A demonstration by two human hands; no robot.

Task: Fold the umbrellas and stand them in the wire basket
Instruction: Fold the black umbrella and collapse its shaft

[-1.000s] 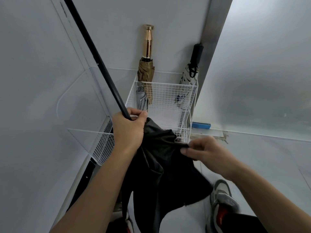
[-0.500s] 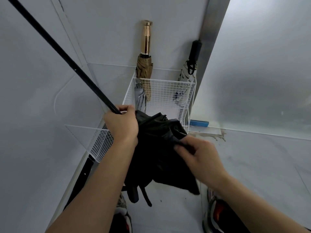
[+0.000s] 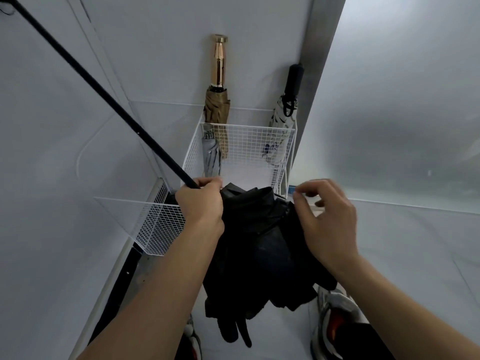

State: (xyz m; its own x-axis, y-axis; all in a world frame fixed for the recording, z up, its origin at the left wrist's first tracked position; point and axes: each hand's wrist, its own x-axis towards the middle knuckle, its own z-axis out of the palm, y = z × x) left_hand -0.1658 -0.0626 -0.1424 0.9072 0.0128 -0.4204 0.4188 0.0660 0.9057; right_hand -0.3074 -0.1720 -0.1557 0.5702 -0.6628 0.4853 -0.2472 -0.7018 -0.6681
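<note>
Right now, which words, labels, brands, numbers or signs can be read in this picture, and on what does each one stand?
None can be read.
white umbrella in the wire basket: dark printed marks, too blurred to tell if they are letters.
black umbrella: no label shows.
shoe: no brand legible.

L hand (image 3: 200, 203) grips black umbrella (image 3: 254, 242) shaft; R hand (image 3: 327, 222) loose by canopy.

The basket's (image 3: 249, 144) middle and front stand free. A tan umbrella (image 3: 217, 105) and a grey umbrella (image 3: 211, 158) line its left wall, and a patterned umbrella (image 3: 279, 123) fills the far right corner. The black umbrella (image 3: 254, 242) seems to hang across the near rim.
</note>
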